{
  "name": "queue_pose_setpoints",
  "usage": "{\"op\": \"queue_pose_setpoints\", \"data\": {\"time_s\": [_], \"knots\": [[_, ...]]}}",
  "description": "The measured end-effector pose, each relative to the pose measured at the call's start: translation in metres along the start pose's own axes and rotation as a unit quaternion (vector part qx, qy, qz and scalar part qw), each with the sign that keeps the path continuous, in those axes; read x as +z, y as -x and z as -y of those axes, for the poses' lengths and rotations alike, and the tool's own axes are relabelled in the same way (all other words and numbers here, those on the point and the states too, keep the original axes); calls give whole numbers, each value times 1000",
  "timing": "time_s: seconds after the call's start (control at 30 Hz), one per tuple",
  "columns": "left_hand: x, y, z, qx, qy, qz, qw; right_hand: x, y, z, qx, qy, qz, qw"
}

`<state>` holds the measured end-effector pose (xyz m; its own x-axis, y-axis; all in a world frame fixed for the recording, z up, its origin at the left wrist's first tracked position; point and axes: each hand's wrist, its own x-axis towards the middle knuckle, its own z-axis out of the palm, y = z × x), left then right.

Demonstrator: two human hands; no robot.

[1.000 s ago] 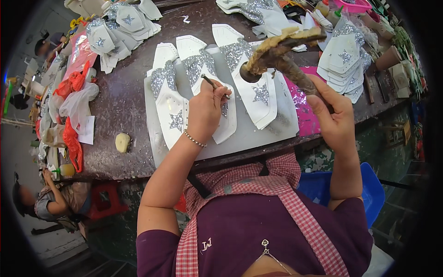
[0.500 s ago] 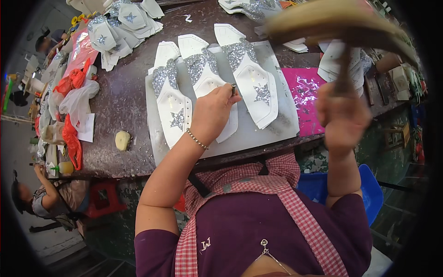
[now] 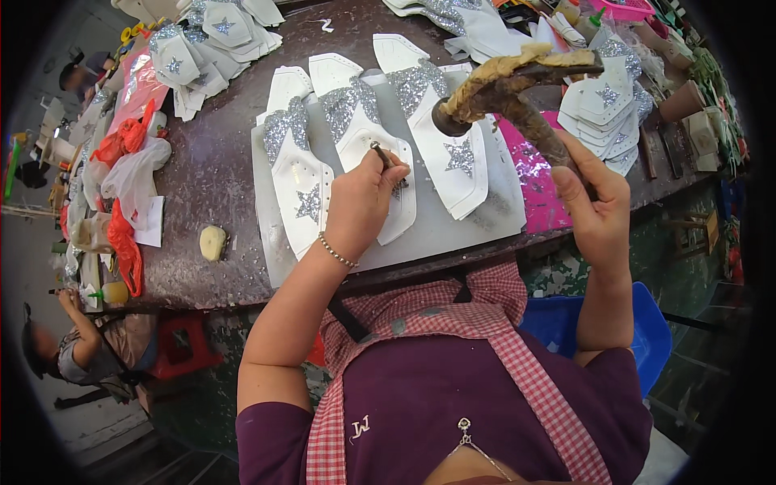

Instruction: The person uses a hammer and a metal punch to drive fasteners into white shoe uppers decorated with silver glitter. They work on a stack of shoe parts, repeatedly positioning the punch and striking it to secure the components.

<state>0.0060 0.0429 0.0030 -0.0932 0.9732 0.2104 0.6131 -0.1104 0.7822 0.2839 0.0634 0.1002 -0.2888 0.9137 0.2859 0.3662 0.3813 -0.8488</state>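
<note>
My left hand (image 3: 361,198) is closed around a small metal punch (image 3: 377,151), held upright over the middle shoe upper piece (image 3: 353,103). That piece is white with silver glitter, and my fingers partly cover its star. In my right hand (image 3: 600,208) is a hammer (image 3: 509,87), its head wrapped in worn tan material and raised above the right upper piece (image 3: 444,133). A third upper piece (image 3: 301,174) lies to the left, with small holes along its edge. All three rest on a pale board (image 3: 503,194).
Stacked glittery pieces sit at the far left (image 3: 212,48) and far right (image 3: 598,105). A pink shiny sheet (image 3: 540,194) adjoins the board. Left of it lie a cream lump (image 3: 213,242) and plastic bags (image 3: 137,170). A blue bin (image 3: 651,331) is below; another person (image 3: 89,339) sits left.
The hammer has come down and left, its blurred head now sharp above the right piece. My left hand and the punch have shifted slightly left over the middle piece.
</note>
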Motion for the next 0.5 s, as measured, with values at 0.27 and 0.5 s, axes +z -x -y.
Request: {"op": "queue_pose_setpoints", "data": {"time_s": [0.27,0.5], "knots": [[2,-2,-2,105,-73,11,992,5,-6,12,-181,-204,-67,960],[8,6,2,-78,156,-39,984,5,0,12,-72,138,22,987]]}}
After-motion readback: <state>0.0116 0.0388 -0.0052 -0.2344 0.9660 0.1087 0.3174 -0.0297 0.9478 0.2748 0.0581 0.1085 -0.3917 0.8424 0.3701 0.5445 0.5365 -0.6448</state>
